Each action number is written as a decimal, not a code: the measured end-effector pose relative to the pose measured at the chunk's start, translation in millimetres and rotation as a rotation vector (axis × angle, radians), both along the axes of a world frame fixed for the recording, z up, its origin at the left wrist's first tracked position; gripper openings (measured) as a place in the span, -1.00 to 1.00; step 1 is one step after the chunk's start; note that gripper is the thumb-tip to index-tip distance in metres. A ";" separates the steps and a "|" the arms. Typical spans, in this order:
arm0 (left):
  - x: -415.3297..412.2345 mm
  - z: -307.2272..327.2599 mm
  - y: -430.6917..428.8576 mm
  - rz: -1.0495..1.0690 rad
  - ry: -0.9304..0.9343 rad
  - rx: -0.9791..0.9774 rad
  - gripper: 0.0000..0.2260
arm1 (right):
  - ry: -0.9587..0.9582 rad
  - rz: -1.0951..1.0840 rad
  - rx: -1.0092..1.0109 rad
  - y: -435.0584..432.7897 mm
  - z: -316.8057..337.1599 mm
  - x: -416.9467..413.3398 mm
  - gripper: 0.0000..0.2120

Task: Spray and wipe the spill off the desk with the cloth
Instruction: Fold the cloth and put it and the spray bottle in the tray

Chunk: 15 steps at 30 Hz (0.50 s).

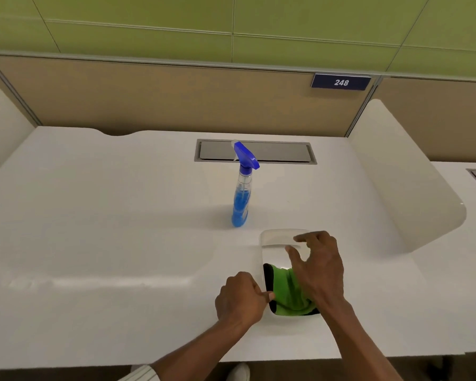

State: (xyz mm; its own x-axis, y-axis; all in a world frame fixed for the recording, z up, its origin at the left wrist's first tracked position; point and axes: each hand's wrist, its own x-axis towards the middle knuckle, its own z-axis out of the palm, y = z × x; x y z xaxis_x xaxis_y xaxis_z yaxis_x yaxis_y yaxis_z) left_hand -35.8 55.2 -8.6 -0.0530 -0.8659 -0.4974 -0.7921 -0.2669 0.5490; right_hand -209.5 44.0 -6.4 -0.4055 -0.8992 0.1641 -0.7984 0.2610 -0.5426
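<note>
Both hands work the tray (270,237): left hand (239,298) pinches its rim, right hand (320,268) splayed over the cloth (287,294); lift it clear toward twelve o'clock, near the spray bottle (242,188).

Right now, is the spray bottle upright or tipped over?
Upright: the spray bottle stands on its base on the desk, blue trigger head on top, neither hand touching it.

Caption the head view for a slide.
Both hands at a green cloth in a clear tray; blue spray bottle untouched.
</note>
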 end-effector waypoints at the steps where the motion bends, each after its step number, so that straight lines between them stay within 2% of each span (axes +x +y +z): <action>1: 0.6 0.4 0.4 0.004 0.005 0.002 -0.66 | -0.059 0.049 0.006 -15.3 5.2 2.7 -0.70; 4: 1.7 -1.0 0.2 0.014 0.016 0.005 -0.66 | -0.219 0.143 0.030 -64.5 21.0 11.2 -0.49; 9: 2.2 -3.9 0.5 0.030 0.019 0.014 -0.68 | -0.283 0.246 0.128 -138.7 31.1 25.5 -0.23; 12: 2.5 -5.4 2.0 0.040 0.016 0.014 -0.67 | -0.311 0.307 0.139 -165.7 29.4 34.3 -0.16; 15: 3.0 -6.9 1.9 0.059 0.020 0.024 -0.64 | -0.327 0.358 0.110 -180.1 25.6 41.7 -0.19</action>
State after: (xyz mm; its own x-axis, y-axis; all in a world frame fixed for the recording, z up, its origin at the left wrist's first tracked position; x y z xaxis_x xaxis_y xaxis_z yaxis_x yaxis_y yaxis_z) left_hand -32.8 57.1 -15.5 -0.0125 -0.8555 -0.5176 -0.7635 -0.3261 0.5574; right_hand -167.7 -136.1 19.2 -0.0827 -0.9963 -0.0241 -0.6412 0.0717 -0.7640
